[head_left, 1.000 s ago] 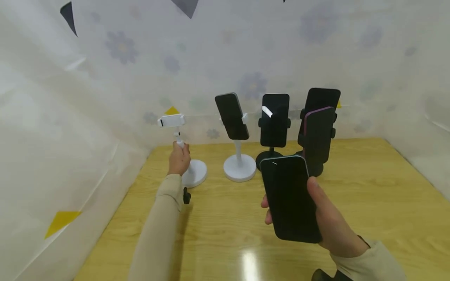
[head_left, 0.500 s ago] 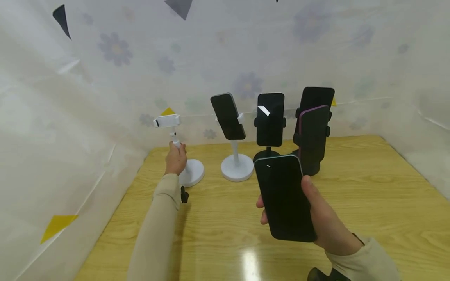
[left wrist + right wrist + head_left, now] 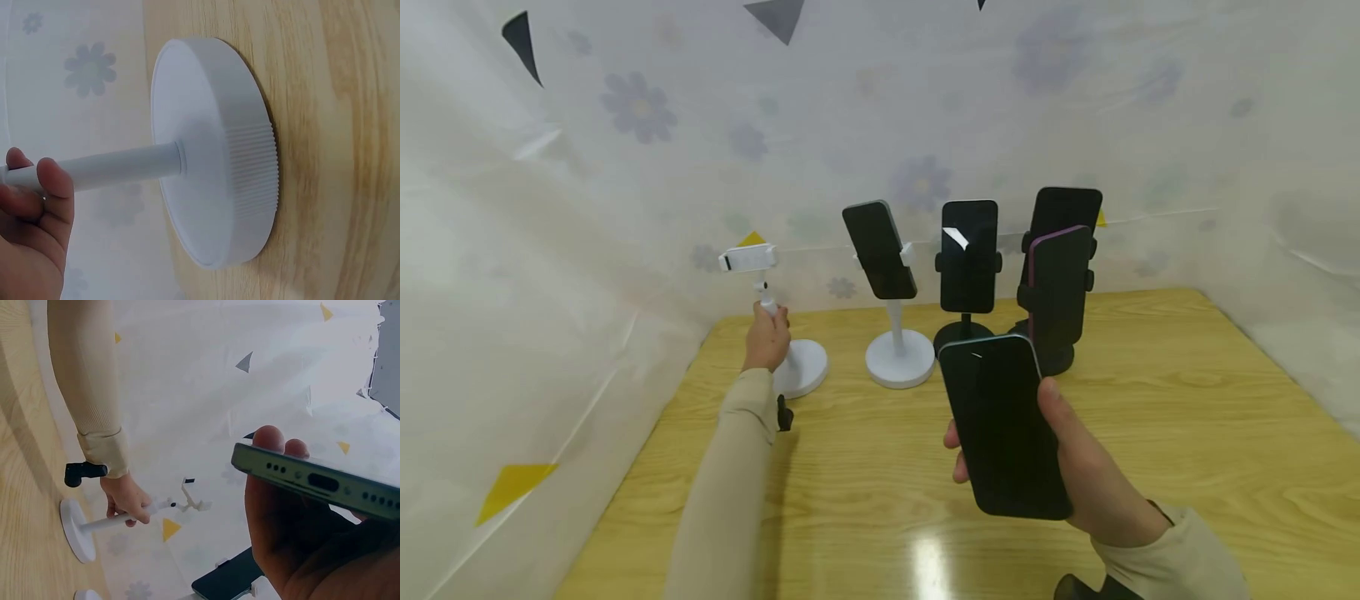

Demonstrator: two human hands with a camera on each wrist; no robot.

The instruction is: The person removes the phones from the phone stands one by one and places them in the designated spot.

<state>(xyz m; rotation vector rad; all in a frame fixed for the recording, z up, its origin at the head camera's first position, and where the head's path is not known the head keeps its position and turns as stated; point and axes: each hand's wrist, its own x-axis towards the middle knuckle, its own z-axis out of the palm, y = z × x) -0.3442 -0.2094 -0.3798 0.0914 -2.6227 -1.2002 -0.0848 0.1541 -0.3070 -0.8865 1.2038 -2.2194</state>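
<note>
Ridges (image 3: 254, 165) texture the disc base (image 3: 192, 94); left grip (image 3: 767, 340) holds its smooth pole (image 3: 125, 167).

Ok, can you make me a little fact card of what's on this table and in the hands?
Left hand: grips the pole of the leftmost white stand
Right hand: holds a dark-screened phone
Second white stand: holds a tilted phone
Black stands: hold a purple-edged phone and two other phones
Phones in all: five
Table: yellowish wood look
</note>
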